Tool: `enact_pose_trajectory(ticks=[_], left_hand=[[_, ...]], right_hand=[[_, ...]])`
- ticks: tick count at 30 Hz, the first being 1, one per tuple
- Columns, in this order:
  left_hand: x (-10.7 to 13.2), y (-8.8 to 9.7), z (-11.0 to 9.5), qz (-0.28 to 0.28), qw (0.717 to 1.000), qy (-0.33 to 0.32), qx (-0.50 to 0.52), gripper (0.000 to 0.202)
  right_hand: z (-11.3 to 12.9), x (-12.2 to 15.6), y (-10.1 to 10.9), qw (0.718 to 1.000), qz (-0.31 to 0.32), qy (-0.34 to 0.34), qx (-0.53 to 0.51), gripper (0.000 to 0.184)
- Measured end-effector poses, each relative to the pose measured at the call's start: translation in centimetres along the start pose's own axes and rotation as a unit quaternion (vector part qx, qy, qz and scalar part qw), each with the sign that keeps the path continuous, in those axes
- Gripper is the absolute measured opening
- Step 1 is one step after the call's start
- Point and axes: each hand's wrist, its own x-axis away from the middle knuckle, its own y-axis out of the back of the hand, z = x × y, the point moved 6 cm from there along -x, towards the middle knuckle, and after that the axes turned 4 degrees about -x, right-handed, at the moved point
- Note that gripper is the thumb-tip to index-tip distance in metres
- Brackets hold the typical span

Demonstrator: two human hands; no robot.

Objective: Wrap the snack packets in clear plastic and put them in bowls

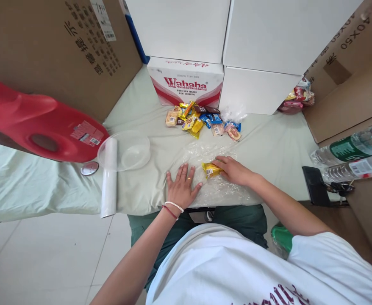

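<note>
My left hand (pixel 182 186) lies flat with its fingers spread, at the left edge of a sheet of clear plastic film (pixel 237 194) on the cloth-covered table. On that sheet sits a yellow wrapped snack (pixel 210 170), and my right hand (pixel 233 170) grips it from the right, fingers over its right end. Beyond both hands is a pile of wrapped snacks (pixel 190 123) in yellow, blue, brown and clear wrappers. A white roll of plastic film (pixel 109 190) stretches along the table to my left, its far end behind or under a clear plastic bowl (pixel 137 148).
A red jug (pixel 62 127) and a round lid-like disc (pixel 90 168) are at the left. White boxes (pixel 186 82) back the table; cardboard boxes (pixel 62 51) flank it. To the right lie two plastic bottles (pixel 357 146), a black phone (pixel 315 185) and more snacks (pixel 297 99).
</note>
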Motion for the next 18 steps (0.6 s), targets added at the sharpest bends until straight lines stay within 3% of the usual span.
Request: enact_pose_trajectory(ticks=[3, 6, 9, 11, 12, 14, 16, 18], left_hand=[[0.6, 0.8, 1.0, -0.063, 0.997, 0.005, 0.041, 0.06], [1.7, 2.0, 1.4, -0.11, 0.99, -0.059, 0.068, 0.052], [3.0, 2.0, 0.9, -0.025, 0.973, -0.201, 0.111, 0.06], [3.8, 1.6, 1.1, 0.052, 0.955, -0.253, 0.147, 0.072], [4.0, 1.4, 1.4, 0.077, 0.95, -0.257, 0.163, 0.072], [3.8, 1.4, 2.3, 0.097, 0.947, -0.236, 0.197, 0.048], [2.8, 1.7, 3.1, 0.1, 0.944, -0.193, 0.248, 0.029], [0.8, 2.1, 4.0, 0.099, 0.937, -0.131, 0.307, 0.032]], right_hand=[[0.6, 2.9, 0.9, 0.995, -0.077, 0.023, -0.051, 0.052], [1.9, 7.1, 0.4, 0.993, -0.075, 0.049, -0.076, 0.062], [2.2, 10.8, -2.0, 0.995, -0.05, 0.048, -0.067, 0.07], [1.5, 12.4, -3.4, 0.995, -0.073, 0.029, -0.067, 0.053], [1.2, 12.8, -3.8, 0.993, -0.088, 0.024, -0.075, 0.041], [0.5, 12.7, -4.0, 0.988, -0.105, 0.029, -0.106, 0.028], [-0.1, 11.7, -3.2, 0.985, -0.094, 0.04, -0.141, 0.026], [-0.7, 10.1, -1.4, 0.984, -0.077, 0.033, -0.159, 0.027]])
